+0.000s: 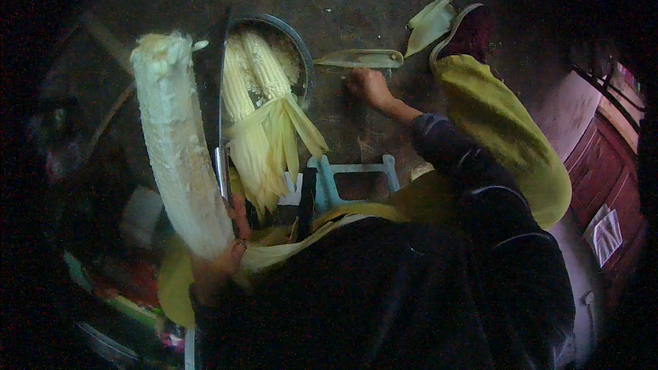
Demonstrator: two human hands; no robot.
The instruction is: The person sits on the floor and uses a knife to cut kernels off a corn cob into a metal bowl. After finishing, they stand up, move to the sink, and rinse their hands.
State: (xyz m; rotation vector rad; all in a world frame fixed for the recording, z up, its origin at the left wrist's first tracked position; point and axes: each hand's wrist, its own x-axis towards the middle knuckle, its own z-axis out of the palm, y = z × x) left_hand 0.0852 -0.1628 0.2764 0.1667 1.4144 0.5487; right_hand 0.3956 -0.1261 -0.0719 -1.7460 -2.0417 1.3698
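Note:
A pale corn cob (175,137) stands tilted close in front, its side mostly bare and a few kernels at its tip. My left hand (218,260) is wrapped round its lower end, where husk (301,240) trails off to the right. Beside the cob runs a narrow, dark, knife-like blade with a shiny metal collar (221,171); its handle is hidden near my left fingers. My right hand (370,88) is closed over the floor, just below a loose husk leaf (367,59); whatever its fingers hold is not visible.
A round metal basin (301,41) holds loose kernels and corn ears (267,65) with husks folded back (264,144). A light-blue stool (356,168) stands right of it. Another husk piece (432,24) lies on the floor near my yellow-clad leg (507,123). A reddish door (603,171) is far right.

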